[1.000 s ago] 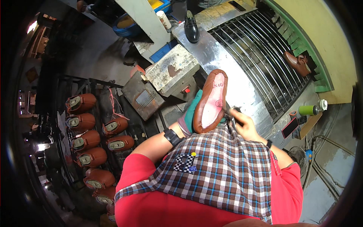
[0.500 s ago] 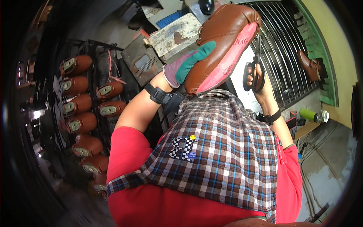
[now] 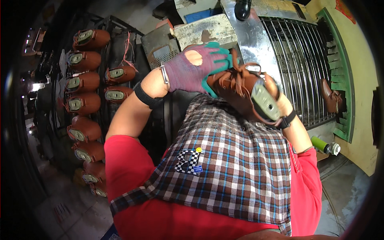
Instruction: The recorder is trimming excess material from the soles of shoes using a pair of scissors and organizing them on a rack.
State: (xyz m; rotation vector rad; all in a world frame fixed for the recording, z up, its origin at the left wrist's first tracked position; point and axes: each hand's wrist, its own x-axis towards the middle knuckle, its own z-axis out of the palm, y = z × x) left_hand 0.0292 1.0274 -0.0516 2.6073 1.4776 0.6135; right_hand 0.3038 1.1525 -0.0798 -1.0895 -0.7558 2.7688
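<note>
A brown leather lace-up shoe (image 3: 236,94) is in front of my apron, its laces and the pale green top of the last inside it facing up. My left hand (image 3: 186,70), in a purple glove with teal fingers and a hole on its back, grips the shoe at the toe end. My bare right hand (image 3: 273,86) is at the shoe's far right side, partly hidden behind it. Dark-handled scissors (image 3: 253,63) are in its fingers, with only a bit of the handle showing and the blades out of sight. The sole faces away.
At the left, a dark rack (image 3: 110,52) holds several brown shoes on lasts. A metal bar grille (image 3: 298,68) lies at the right, with a single brown shoe (image 3: 330,96) at its far edge. A worn whitish box (image 3: 206,30) stands ahead; a green bottle (image 3: 321,145) is at right.
The shoe has been turned from its pink sole side to its laced top side and brought lower, nearer my apron. My left hand now shows its back, and the scissors have become mostly hidden.
</note>
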